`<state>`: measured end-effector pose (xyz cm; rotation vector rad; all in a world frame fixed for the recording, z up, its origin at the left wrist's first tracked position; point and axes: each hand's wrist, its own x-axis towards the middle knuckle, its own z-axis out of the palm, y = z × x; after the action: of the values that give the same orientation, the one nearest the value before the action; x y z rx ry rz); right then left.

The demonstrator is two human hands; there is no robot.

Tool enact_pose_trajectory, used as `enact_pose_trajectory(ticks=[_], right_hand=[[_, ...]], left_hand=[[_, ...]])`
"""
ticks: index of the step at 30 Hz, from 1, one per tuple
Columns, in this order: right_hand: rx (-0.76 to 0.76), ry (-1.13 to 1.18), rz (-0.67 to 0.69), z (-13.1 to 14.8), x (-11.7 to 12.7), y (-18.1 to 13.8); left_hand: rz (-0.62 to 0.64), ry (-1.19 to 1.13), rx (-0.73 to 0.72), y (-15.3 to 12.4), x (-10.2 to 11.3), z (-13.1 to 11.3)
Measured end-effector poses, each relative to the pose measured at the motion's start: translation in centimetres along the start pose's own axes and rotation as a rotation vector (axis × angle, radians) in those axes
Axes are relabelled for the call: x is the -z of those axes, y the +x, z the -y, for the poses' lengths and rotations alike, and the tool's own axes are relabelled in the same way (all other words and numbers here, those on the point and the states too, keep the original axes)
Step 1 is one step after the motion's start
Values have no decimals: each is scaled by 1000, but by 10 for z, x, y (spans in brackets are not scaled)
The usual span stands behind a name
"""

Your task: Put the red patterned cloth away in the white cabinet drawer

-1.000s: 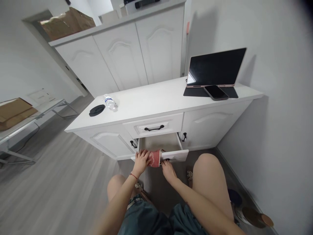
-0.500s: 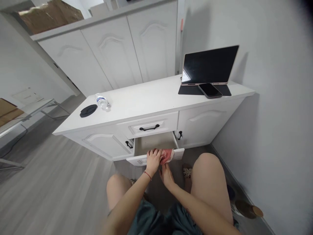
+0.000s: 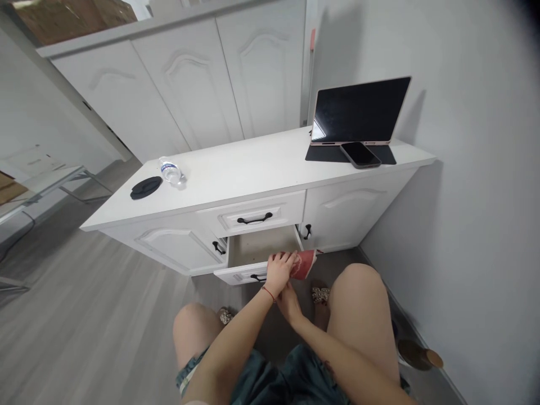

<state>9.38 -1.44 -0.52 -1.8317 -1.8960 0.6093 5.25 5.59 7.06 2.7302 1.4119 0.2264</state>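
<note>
My left hand (image 3: 280, 272), with a thin red band at the wrist, is closed on a red cloth (image 3: 302, 264) with a pale edge. The cloth sticks out to the right, with a dark string-like end. Just below, my right hand (image 3: 290, 305) has its fingers drawn together at the cloth's lower left; their tips are partly hidden behind my left hand. Both hands are at the front of the pulled-out lower drawer (image 3: 240, 275). Part of its black handle (image 3: 258, 278) shows left of my left hand. The drawer's inside is pale, with its near part hidden.
On the white cabinet top (image 3: 236, 163) are a clear plastic bottle (image 3: 171, 172), a black round flat item (image 3: 145, 188), a tablet (image 3: 360, 112) on a stand and a phone (image 3: 360, 154). A shut upper drawer (image 3: 257, 211) sits above. My knees flank the drawer; a brown bottle-like object (image 3: 417, 355) is by the wall.
My left hand and the red cloth have shifted right along the drawer front, uncovering part of the handle. The cloth now extends further right. My right hand has risen closer under the left.
</note>
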Motion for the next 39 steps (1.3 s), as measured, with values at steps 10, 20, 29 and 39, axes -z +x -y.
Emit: enact_pose_trajectory(ticks=[10,20,29,39], right_hand=[[81,310,-460,-22,63,-5],[327,-119,-297,-55,86,39],[323,-288,50,-55,121,70],[199,-195,78,-49,130,98]], left_hand=[[5,41,36,-44,12,59],[-166,36,232,-116,6,149],[-723,-558,756,-144,-14,142],[-919,-751,985,-55,-55,44]])
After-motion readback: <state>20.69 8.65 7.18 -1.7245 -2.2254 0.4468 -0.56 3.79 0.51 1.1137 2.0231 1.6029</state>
